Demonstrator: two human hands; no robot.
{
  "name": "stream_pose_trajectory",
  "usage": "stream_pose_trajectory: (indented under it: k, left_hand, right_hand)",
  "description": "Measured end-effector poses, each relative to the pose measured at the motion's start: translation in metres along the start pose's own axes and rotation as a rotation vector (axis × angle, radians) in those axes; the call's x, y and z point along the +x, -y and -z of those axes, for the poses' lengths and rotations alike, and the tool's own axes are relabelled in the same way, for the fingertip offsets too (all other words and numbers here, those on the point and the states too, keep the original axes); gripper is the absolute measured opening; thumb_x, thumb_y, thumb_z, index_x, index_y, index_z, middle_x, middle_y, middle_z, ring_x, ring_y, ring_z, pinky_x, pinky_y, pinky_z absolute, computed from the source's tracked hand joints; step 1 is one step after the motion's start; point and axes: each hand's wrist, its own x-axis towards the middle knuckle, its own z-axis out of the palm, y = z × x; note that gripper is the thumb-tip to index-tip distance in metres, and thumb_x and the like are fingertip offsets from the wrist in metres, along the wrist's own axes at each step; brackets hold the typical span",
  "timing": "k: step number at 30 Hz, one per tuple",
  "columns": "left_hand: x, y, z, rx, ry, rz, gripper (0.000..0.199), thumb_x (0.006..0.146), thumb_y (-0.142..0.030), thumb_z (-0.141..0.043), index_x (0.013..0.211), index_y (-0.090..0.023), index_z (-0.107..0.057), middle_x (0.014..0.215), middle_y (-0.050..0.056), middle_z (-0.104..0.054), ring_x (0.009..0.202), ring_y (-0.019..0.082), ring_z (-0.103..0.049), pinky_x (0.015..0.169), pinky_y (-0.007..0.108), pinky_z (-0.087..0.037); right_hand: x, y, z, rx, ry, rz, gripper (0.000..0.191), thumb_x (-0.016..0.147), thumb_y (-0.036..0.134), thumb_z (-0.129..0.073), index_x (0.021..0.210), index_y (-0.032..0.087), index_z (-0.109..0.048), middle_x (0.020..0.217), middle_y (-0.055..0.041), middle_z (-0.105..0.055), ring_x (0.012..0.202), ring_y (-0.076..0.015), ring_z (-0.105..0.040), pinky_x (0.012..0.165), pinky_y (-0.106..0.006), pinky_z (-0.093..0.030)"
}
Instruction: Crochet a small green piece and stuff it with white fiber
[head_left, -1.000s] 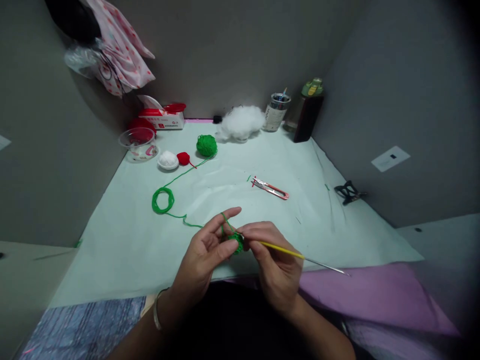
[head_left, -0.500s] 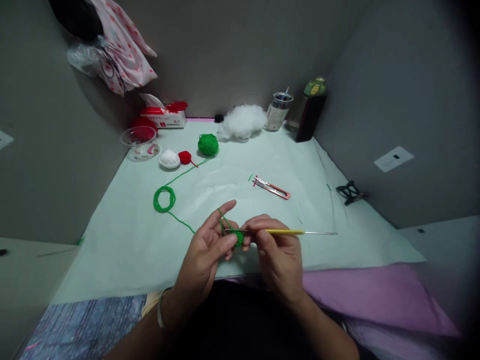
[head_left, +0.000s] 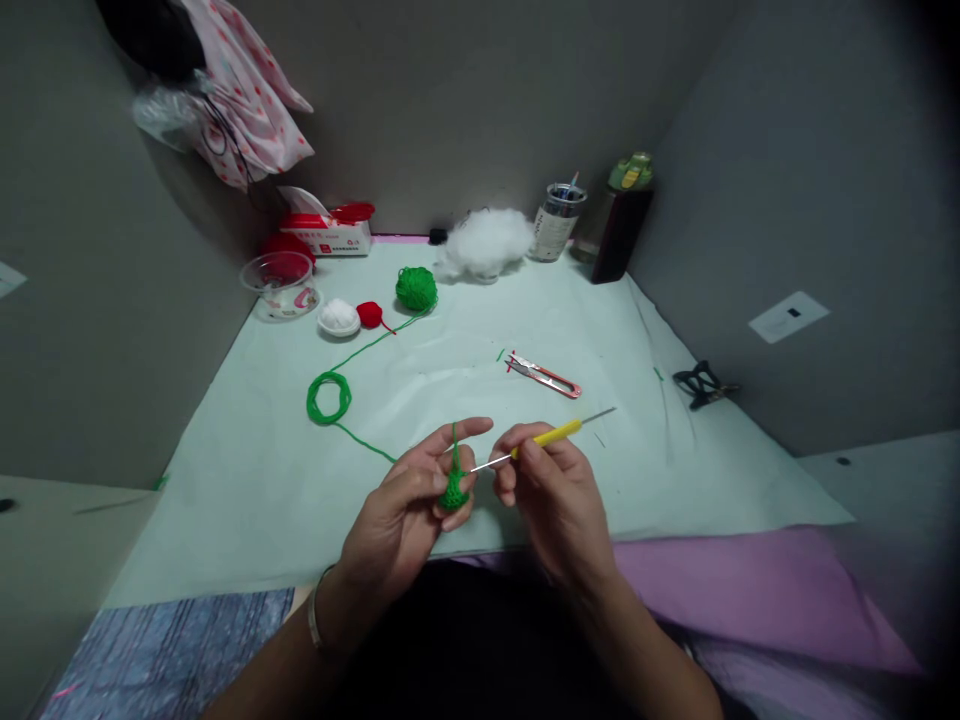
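Between the thumb and fingers of my left hand point(head_left: 409, 505) is a small green crochet piece point(head_left: 454, 491). A strand of green yarn point(head_left: 455, 445) runs from it up over my raised index finger. My right hand point(head_left: 559, 490) grips a crochet hook point(head_left: 555, 434) by its yellow handle. The hook's metal tip meets the upper right edge of the crochet piece; whether it sits inside a stitch I cannot tell. From my left hand the yarn leads to a loose green coil point(head_left: 328, 398) and on to a green yarn ball point(head_left: 416, 289).
Red-handled thread snips point(head_left: 544, 375) lie beyond my right hand. Farther back are white stuffing point(head_left: 491, 243), a pen cup point(head_left: 555, 225), a bottle point(head_left: 630, 175), a tissue box point(head_left: 337, 238), a clear tub point(head_left: 277, 285) and a small red yarn ball point(head_left: 370, 315). Grey partitions enclose the table.
The crochet hook has tilted, its back end rising and its tip pointing down left. My left hand has turned the crochet piece, which now shows more and sits slightly lower and left.
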Motion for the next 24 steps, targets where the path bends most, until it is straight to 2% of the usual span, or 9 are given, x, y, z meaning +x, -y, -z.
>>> stream_pose_trajectory:
  k: [3, 5, 7, 10, 17, 21, 24]
  left_hand:
    - [-0.001, 0.005, 0.002, 0.14, -0.034, -0.1, 0.044, 0.081, -0.023, -0.074, 0.125, -0.016, -0.074, 0.079, 0.002, -0.056, 0.066, 0.011, -0.047, 0.056, 0.022, -0.04]
    - [-0.003, 0.009, 0.003, 0.276, -0.059, -0.145, 0.045, 0.086, -0.027, -0.077, 0.13, -0.021, -0.07, 0.088, 0.004, -0.065, 0.079, 0.015, -0.06, 0.068, 0.024, -0.048]
    - [-0.005, 0.011, 0.003, 0.356, -0.073, -0.16, 0.048, 0.087, -0.028, -0.079, 0.134, -0.025, -0.068, 0.096, 0.005, -0.069, 0.089, 0.017, -0.065, 0.08, 0.027, -0.052]
    - [-0.006, 0.011, 0.004, 0.395, -0.089, -0.181, 0.046, 0.089, -0.032, -0.079, 0.134, -0.026, -0.069, 0.096, 0.004, -0.07, 0.087, 0.017, -0.065, 0.081, 0.028, -0.054]
    - [-0.004, 0.007, 0.005, 0.388, -0.14, -0.199, 0.041, 0.086, -0.032, -0.082, 0.125, -0.024, -0.075, 0.088, 0.002, -0.064, 0.076, 0.014, -0.059, 0.068, 0.025, -0.053]
    - [-0.005, 0.005, 0.003, 0.356, -0.184, -0.187, 0.04, 0.083, -0.031, -0.085, 0.121, -0.023, -0.076, 0.087, 0.002, -0.063, 0.077, 0.014, -0.058, 0.068, 0.024, -0.051]
    - [-0.007, 0.003, 0.003, 0.38, -0.198, -0.19, 0.042, 0.082, -0.031, -0.085, 0.122, -0.023, -0.076, 0.087, 0.002, -0.064, 0.079, 0.015, -0.058, 0.069, 0.025, -0.051]
  right_hand:
    - [0.0, -0.001, 0.001, 0.018, 0.012, 0.006, 0.017, 0.089, 0.039, -0.079, 0.086, 0.022, -0.077, 0.072, -0.0001, -0.069, 0.054, -0.0094, -0.056, 0.051, -0.022, -0.048]
    - [-0.002, -0.003, 0.002, -0.058, 0.03, 0.096, 0.015, 0.092, 0.038, -0.077, 0.088, 0.023, -0.079, 0.079, -0.0015, -0.072, 0.06, -0.0109, -0.059, 0.056, -0.024, -0.049]
    - [-0.005, -0.006, 0.003, -0.188, 0.035, 0.207, 0.014, 0.094, 0.036, -0.074, 0.091, 0.024, -0.08, 0.088, -0.0035, -0.074, 0.069, -0.0136, -0.062, 0.061, -0.027, -0.05]
    - [-0.006, -0.008, 0.005, -0.276, 0.028, 0.264, 0.014, 0.096, 0.035, -0.072, 0.095, 0.024, -0.08, 0.092, -0.005, -0.075, 0.072, -0.0149, -0.062, 0.065, -0.029, -0.05]
    - [-0.001, -0.004, 0.001, -0.019, 0.038, 0.086, 0.018, 0.097, 0.04, -0.071, 0.092, 0.023, -0.071, 0.088, -0.0015, -0.074, 0.052, -0.0076, -0.052, 0.054, -0.023, -0.049]
    - [0.001, 0.001, 0.002, 0.016, 0.083, 0.049, 0.018, 0.1, 0.038, -0.067, 0.092, 0.022, -0.069, 0.089, -0.0015, -0.076, 0.049, -0.006, -0.058, 0.048, -0.019, -0.046]
    - [0.0, 0.005, 0.004, -0.023, 0.126, 0.077, 0.018, 0.102, 0.036, -0.064, 0.092, 0.022, -0.069, 0.089, -0.0013, -0.076, 0.051, -0.0071, -0.063, 0.048, -0.019, -0.048]
